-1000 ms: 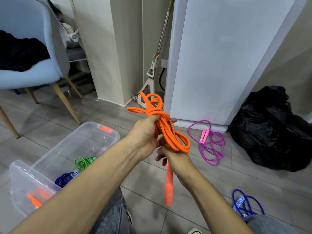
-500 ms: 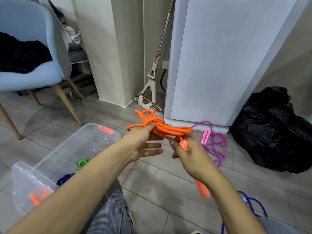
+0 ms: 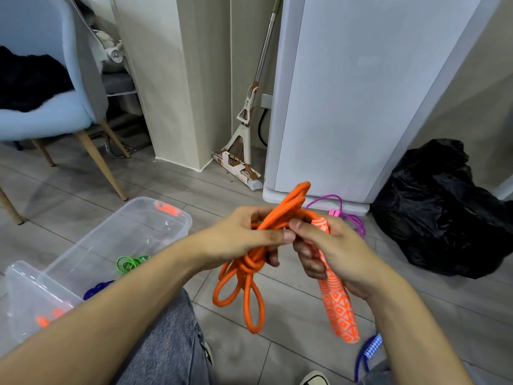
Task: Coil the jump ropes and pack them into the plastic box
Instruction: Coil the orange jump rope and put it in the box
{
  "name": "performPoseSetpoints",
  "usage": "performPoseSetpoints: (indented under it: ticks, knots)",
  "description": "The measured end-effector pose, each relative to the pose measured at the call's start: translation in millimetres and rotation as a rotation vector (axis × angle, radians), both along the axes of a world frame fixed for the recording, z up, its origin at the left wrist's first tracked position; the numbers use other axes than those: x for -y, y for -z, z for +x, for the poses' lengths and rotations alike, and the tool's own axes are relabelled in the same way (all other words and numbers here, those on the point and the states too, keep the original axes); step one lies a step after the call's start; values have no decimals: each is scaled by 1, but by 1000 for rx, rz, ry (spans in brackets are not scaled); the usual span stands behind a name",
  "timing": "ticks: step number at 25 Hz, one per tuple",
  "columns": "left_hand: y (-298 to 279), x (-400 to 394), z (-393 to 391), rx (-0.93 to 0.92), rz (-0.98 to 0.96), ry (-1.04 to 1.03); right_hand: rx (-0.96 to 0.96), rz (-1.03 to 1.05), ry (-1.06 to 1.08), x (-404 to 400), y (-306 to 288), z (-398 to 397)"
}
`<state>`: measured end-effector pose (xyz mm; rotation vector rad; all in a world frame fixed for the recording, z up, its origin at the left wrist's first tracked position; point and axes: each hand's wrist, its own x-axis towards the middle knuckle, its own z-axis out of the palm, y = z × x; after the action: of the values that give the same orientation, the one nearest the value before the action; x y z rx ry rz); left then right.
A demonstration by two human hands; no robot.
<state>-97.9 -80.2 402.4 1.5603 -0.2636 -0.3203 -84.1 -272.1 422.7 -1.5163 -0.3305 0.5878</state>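
Observation:
An orange jump rope point(image 3: 244, 276) is bunched between both hands at the frame's centre. My left hand point(image 3: 244, 237) grips the coil, with loops hanging below it and one loop sticking up. My right hand point(image 3: 330, 251) holds the rope's orange patterned handle point(image 3: 337, 307), which points down. The clear plastic box point(image 3: 155, 226) stands open on the floor at the left, with a green rope point(image 3: 129, 263) and a blue rope point(image 3: 97, 289) inside. A purple rope point(image 3: 351, 218) lies on the floor behind my hands. Another blue rope point(image 3: 367, 352) lies at the lower right.
The box's lid point(image 3: 25, 298) with orange clips leans at its near end. A blue chair point(image 3: 52, 107) stands far left, a mop point(image 3: 244, 134) leans by a white cabinet point(image 3: 347, 93), and a black bag point(image 3: 441, 215) sits at the right. My knee point(image 3: 166, 345) is below.
The coil has turned so its loops now hang down under my left hand. My right hand has slid along and now holds the handle upright, closer to the left hand.

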Motion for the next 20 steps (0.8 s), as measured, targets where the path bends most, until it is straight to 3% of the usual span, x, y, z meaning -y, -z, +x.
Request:
performPoseSetpoints:
  ticks: [4, 6, 8, 10, 14, 20]
  knots:
    - [-2, -2, 6, -97, -239, -252, 15, -120, -34, 0, 2, 2]
    - [-6, -14, 5, -141, -285, -201, -13, -117, -55, 7, -1, 2]
    - [-18, -22, -1, -203, -378, -25, -39, -111, -58, 15, -3, 3]
    - [-25, -20, 0, -196, -321, -30, -30, -107, -20, 20, -6, 4]
    - [-20, -24, 19, -77, -132, -347, 37, -190, -25, 21, -8, 4]
    - [-6, -42, 31, -86, -112, -498, -4, -190, -51, 23, -1, 14]
